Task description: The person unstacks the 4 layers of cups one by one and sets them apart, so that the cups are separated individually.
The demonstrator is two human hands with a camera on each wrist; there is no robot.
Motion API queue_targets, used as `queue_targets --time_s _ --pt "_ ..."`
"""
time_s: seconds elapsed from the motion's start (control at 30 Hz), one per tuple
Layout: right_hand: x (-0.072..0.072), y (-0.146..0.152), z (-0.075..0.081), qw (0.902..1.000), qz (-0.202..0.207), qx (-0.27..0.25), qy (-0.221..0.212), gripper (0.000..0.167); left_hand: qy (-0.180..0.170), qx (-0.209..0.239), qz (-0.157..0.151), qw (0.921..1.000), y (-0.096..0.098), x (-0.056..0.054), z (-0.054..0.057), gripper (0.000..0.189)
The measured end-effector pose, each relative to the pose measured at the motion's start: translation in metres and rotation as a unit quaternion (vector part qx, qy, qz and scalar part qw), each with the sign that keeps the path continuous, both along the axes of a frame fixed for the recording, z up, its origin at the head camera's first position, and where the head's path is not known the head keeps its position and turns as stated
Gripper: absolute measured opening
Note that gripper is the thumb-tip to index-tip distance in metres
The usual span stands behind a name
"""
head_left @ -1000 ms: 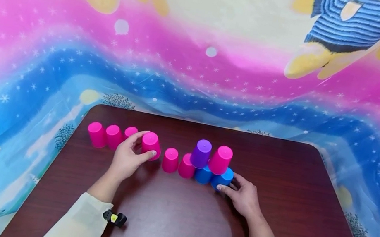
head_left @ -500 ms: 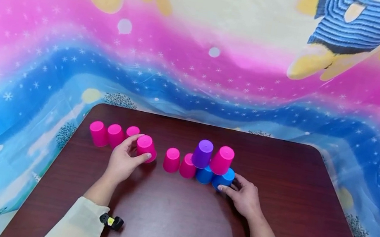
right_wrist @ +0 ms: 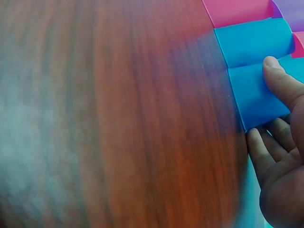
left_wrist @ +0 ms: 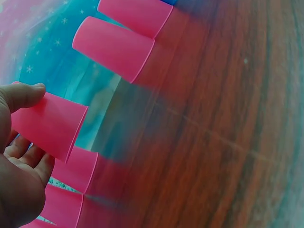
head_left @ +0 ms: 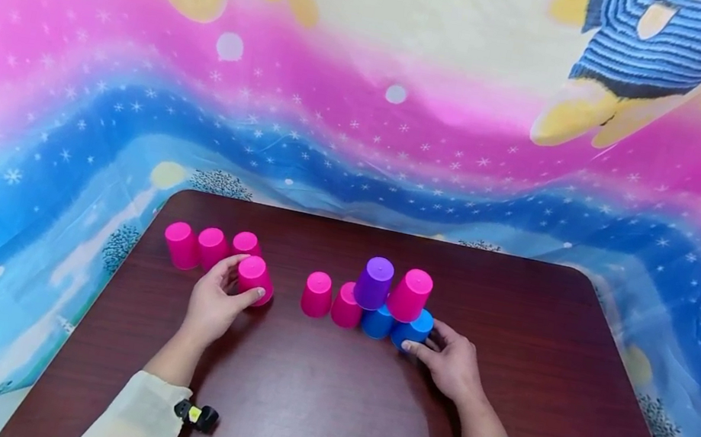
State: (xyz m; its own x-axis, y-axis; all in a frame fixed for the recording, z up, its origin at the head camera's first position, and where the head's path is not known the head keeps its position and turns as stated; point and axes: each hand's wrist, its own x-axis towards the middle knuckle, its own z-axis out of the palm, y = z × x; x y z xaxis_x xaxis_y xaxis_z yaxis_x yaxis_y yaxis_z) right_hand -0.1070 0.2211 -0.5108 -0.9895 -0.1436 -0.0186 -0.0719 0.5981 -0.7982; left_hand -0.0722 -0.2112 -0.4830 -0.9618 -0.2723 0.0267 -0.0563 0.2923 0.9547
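Note:
My left hand (head_left: 214, 304) holds an upside-down pink cup (head_left: 252, 278) between thumb and fingers; the left wrist view shows the thumb on the side of this cup (left_wrist: 52, 123). My right hand (head_left: 452, 361) grips the blue cup (head_left: 409, 332) at the right end of a row of upturned cups. A second blue cup (head_left: 377, 323) and two pink ones, the nearer pink cup (head_left: 345, 309) and the end pink cup (head_left: 316, 296), continue this row leftward. On top stand a purple cup (head_left: 374, 284) and another pink cup (head_left: 410, 295), the latter over both blue cups.
Three more upturned pink cups stand at the back left of the dark wooden table (head_left: 318, 414): an outer cup (head_left: 181, 247), a middle cup (head_left: 212, 251) and an inner cup (head_left: 245, 242). A patterned cloth (head_left: 335, 146) hangs behind the table.
My left hand has moved left and toward the front with its pink cup, away from the row and closer to the three left cups. My right hand has stayed at the blue cup.

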Motion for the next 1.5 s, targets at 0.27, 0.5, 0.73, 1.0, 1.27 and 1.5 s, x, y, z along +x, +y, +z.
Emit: queue_targets --time_s 0.27,0.5,0.73,1.0,1.27,1.5 --pt "0.0 0.0 0.0 1.0 -0.002 -0.002 -0.002 0.079 -0.008 -0.005 0.018 0.9998 -0.008 0.002 -0.006 0.072" --pt "0.0 -0.001 0.001 1.0 -0.003 -0.004 -0.005 0.078 -0.005 -0.002 0.029 0.9996 -0.012 0.003 -0.009 0.071" --pt "0.0 -0.001 0.001 1.0 -0.005 -0.002 -0.005 0.077 -0.001 0.008 0.041 0.9991 -0.014 0.001 -0.012 0.068" --pt "-0.001 0.0 -0.001 1.0 -0.004 0.0 -0.002 0.079 0.02 0.009 0.049 0.9985 -0.014 0.0 -0.019 0.067" --pt "-0.002 -0.001 0.0 1.0 -0.005 0.0 -0.001 0.079 0.023 0.017 0.051 0.9983 -0.015 -0.001 -0.018 0.065" --pt "-0.001 -0.001 -0.001 1.0 -0.005 0.001 -0.004 0.08 0.019 0.026 0.046 0.9984 -0.015 0.0 -0.02 0.067"
